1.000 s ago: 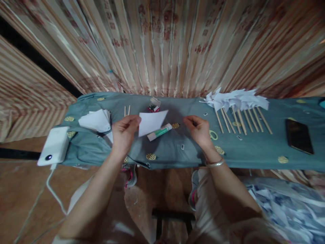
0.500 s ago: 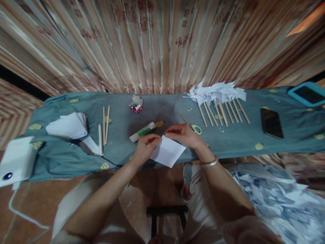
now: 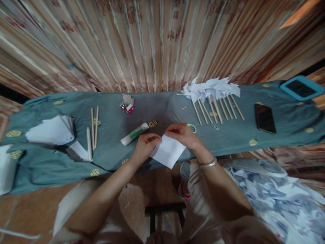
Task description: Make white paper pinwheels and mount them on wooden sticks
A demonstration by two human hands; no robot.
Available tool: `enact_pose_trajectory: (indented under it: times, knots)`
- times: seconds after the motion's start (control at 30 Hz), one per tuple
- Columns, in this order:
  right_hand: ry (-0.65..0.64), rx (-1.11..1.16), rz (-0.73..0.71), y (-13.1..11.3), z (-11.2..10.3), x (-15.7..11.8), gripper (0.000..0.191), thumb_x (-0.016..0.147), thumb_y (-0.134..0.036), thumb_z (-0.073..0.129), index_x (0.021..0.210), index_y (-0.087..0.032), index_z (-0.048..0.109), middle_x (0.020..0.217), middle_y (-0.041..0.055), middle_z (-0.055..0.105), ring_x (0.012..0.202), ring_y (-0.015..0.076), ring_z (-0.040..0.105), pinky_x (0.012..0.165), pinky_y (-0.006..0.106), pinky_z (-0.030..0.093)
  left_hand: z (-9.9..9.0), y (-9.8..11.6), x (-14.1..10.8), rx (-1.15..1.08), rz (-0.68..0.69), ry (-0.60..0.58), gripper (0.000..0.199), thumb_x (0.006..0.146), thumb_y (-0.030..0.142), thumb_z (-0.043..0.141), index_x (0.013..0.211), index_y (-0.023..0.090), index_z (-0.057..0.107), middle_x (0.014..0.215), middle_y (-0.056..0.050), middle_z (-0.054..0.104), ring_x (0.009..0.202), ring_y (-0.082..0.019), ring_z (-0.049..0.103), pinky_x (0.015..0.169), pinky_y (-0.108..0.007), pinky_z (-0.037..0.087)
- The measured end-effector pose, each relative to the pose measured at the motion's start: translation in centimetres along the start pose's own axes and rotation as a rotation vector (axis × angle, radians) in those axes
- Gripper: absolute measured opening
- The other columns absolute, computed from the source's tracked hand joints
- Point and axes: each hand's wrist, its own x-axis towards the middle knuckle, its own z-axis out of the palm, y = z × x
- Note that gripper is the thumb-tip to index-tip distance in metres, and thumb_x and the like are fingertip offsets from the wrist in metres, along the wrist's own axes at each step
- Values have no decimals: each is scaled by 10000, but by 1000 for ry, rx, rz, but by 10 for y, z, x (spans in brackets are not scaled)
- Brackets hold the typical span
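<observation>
A square sheet of white paper [image 3: 169, 152] is held up over the table's front edge, one corner towards me. My left hand [image 3: 147, 145] pinches its left upper edge between thumb and fingers. Close beside it, my right hand [image 3: 182, 134] grips the paper near the top corner, fingers closed. Just beyond my left hand lies a glue stick [image 3: 134, 134] with a green and white label. Scissors with pale green handles [image 3: 191, 128] lie behind my right hand, partly covered by it.
White paper pinwheels [image 3: 212, 89] on wooden sticks lie in a row at the back right, with a phone [image 3: 265, 118] and blue-framed tablet [image 3: 302, 88] further right. Stacked paper [image 3: 52, 129], loose sticks [image 3: 94, 128] and a small red box of pins [image 3: 127, 104] are left. Paper pieces fill a bag [image 3: 276, 189].
The camera view has turned slightly, so the table's things appear further left. Both hands keep their hold on the paper, almost unmoved.
</observation>
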Motion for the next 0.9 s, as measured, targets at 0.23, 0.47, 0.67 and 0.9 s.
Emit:
enact_pose_trajectory:
  times: [0.23,0.47,0.67,0.9]
  knots:
    - [72,68,53,-4,-7,1,255,642,-405,722,712,-167,662,610,-15,622,501,101,505,478,237,363,-1,0,0,-1,-13,-9,161,612,324,686,588,165,698,571,0,632,563,-131,522,565,-244,404]
    - [114,124,107,-1,-13,3,246,616,-385,747,696,-167,666,546,-35,602,447,87,479,427,218,313,-7,0,-1,17,-15,-11,134,590,306,686,569,174,703,556,4,623,568,-130,513,565,-246,403]
    - [151,164,103,3,-17,2,257,604,-387,770,703,-167,682,571,-30,631,455,88,493,440,219,325,-13,-1,-5,30,-5,-28,126,602,299,685,565,180,699,551,11,618,567,-124,511,575,-244,410]
    - [203,196,119,-3,-18,-1,262,560,-376,795,669,-165,686,544,-26,637,438,90,496,438,222,333,-19,0,-9,24,-25,-40,135,600,307,694,543,185,689,527,-3,640,537,-133,544,552,-245,426]
